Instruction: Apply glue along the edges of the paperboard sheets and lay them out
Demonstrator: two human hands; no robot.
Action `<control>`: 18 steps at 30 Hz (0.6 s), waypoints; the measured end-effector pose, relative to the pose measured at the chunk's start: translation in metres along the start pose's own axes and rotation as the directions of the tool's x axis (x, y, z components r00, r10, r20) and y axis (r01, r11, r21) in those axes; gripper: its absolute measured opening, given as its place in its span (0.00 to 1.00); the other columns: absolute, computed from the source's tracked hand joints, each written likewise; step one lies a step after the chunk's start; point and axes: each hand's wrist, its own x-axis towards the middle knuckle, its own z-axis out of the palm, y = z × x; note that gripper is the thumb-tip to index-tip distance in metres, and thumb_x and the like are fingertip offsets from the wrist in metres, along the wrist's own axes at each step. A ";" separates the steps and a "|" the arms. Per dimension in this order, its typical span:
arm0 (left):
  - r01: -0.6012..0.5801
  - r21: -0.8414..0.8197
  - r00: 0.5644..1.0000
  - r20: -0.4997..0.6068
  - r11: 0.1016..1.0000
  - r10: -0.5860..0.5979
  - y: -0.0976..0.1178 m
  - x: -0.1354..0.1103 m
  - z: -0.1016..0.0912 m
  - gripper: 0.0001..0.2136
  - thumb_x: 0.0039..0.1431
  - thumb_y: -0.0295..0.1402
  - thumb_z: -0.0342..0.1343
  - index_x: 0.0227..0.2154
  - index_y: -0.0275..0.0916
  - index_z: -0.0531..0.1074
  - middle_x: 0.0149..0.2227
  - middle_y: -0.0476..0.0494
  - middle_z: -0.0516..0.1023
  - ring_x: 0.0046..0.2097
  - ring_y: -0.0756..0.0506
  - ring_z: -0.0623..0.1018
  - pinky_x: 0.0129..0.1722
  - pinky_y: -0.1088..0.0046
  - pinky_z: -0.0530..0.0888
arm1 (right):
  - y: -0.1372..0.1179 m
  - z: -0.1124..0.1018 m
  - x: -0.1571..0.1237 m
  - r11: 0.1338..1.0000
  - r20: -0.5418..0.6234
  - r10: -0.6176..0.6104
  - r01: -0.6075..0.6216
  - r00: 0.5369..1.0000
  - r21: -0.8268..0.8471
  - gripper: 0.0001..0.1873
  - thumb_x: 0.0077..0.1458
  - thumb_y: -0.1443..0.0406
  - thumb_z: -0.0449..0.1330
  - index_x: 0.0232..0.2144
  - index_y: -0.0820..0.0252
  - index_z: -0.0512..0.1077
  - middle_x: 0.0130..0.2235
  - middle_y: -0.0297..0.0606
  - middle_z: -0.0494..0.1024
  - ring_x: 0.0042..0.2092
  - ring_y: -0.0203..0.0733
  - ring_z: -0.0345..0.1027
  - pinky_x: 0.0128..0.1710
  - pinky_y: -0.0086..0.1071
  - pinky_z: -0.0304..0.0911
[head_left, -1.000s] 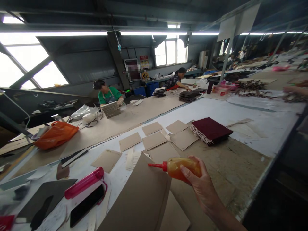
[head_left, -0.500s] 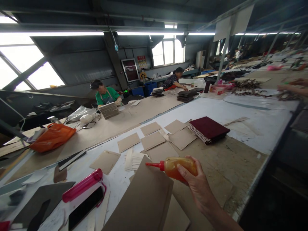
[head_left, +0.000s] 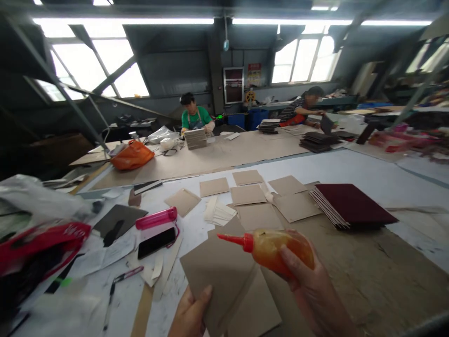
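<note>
My right hand (head_left: 312, 290) is wrapped round an orange glue bottle (head_left: 277, 248) with a red nozzle that points left over a stack of brown cardboard sheets (head_left: 224, 281). At the bottom edge my left hand (head_left: 191, 316) grips the near end of those sheets, thumb on top. Beyond them several smaller cardboard squares (head_left: 247, 194) lie spread on the white table top (head_left: 351, 164). A pile of maroon-covered boards (head_left: 351, 206) sits to the right.
A pink bottle (head_left: 156, 218) and a black phone (head_left: 156, 242) lie to the left, with a red bag (head_left: 38, 243) and plastic at far left. An orange bag (head_left: 132, 155) sits further back. Two other people work at stacks across the table.
The view has swung left and down. My left hand has come into sight, holding the cardboard sheets. The bottle stays in my right hand, nozzle still pointing left.
</note>
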 end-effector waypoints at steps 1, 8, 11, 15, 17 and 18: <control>0.022 -0.030 0.999 0.038 0.999 -0.021 0.001 0.001 0.002 0.26 0.40 0.34 0.68 0.47 0.36 0.73 0.38 0.38 0.82 0.49 0.32 0.76 0.51 0.56 0.71 | 0.005 -0.001 -0.004 0.994 -0.019 -0.032 0.030 0.999 -0.101 0.36 0.35 0.57 0.74 0.47 0.52 0.65 0.42 0.37 0.77 0.42 0.48 0.72 0.39 0.36 0.70; 0.110 -0.058 0.959 0.267 0.992 -0.091 0.013 -0.008 0.008 0.23 0.49 0.31 0.63 0.51 0.36 0.71 0.42 0.37 0.81 0.49 0.37 0.76 0.50 0.63 0.71 | 0.019 0.012 -0.029 0.850 0.023 -0.128 0.122 0.991 -0.512 0.34 0.40 0.50 0.69 0.47 0.50 0.62 0.43 0.34 0.72 0.41 0.44 0.70 0.39 0.30 0.68; 0.113 -0.061 0.951 0.295 0.992 -0.090 0.014 -0.010 0.007 0.21 0.51 0.30 0.62 0.50 0.36 0.71 0.42 0.37 0.81 0.48 0.38 0.77 0.50 0.64 0.71 | 0.017 0.018 -0.033 0.817 0.026 -0.155 0.143 0.988 -0.559 0.34 0.39 0.50 0.69 0.47 0.50 0.63 0.45 0.35 0.71 0.41 0.44 0.70 0.38 0.30 0.68; 0.093 -0.049 0.948 0.310 0.994 -0.073 0.017 -0.009 0.005 0.18 0.53 0.30 0.59 0.48 0.35 0.73 0.43 0.36 0.80 0.48 0.38 0.77 0.49 0.65 0.71 | 0.015 0.019 -0.037 0.766 0.038 -0.175 0.160 0.984 -0.622 0.34 0.39 0.50 0.68 0.47 0.49 0.62 0.45 0.35 0.70 0.41 0.44 0.70 0.38 0.30 0.69; 0.086 -0.032 0.950 0.303 0.996 -0.072 0.019 -0.009 0.004 0.18 0.52 0.30 0.60 0.47 0.34 0.73 0.43 0.35 0.80 0.47 0.38 0.77 0.47 0.65 0.72 | 0.014 0.019 -0.038 0.735 0.045 -0.186 0.170 0.981 -0.656 0.34 0.38 0.49 0.68 0.47 0.49 0.62 0.45 0.35 0.70 0.41 0.44 0.69 0.39 0.30 0.68; 0.084 -0.024 0.951 0.299 0.996 -0.073 0.020 -0.009 0.004 0.18 0.52 0.31 0.60 0.47 0.34 0.73 0.43 0.34 0.80 0.47 0.37 0.77 0.46 0.65 0.72 | 0.014 0.019 -0.039 0.723 0.048 -0.193 0.175 0.980 -0.668 0.34 0.38 0.49 0.68 0.47 0.49 0.62 0.45 0.34 0.69 0.41 0.44 0.69 0.40 0.29 0.68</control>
